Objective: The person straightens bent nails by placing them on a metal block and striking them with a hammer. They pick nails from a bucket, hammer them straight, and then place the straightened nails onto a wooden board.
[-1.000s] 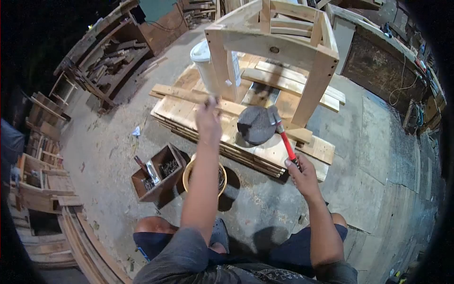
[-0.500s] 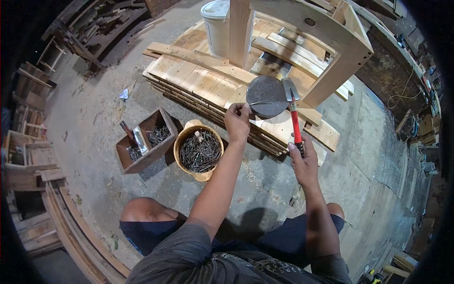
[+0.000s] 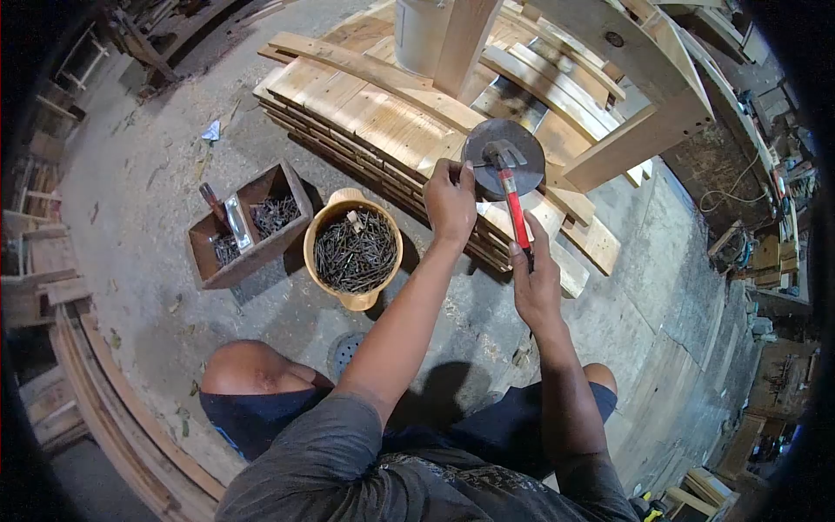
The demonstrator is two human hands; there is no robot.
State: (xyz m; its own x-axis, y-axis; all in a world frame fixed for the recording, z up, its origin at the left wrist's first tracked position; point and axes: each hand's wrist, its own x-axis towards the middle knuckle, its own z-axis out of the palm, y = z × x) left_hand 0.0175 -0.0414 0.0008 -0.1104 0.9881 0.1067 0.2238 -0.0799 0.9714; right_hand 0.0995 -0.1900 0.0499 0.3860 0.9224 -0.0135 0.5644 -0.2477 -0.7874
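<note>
- Nail (image 3: 484, 164): held level, or nearly so, on the 9 o'clock side of the round dark block (image 3: 527, 177); contact with it cannot be confirmed.
- Left hand (image 3: 451, 204): my thumb and forefinger pinched on the nail, at the block's 8 o'clock.
- Right hand (image 3: 537, 290): my fingers closed round the grip of the hammer (image 3: 515, 205), its head over the block, handle running toward 5 o'clock.
- Step in hand, I judge: working the nail with the hammer. It calls for a firm pinch and clear fingertips.
- Outward: stacked boards (image 3: 348, 106) around the block; nail-filled tub (image 3: 357, 301) at 8 o'clock; wooden box (image 3: 261, 259) beyond.
</note>
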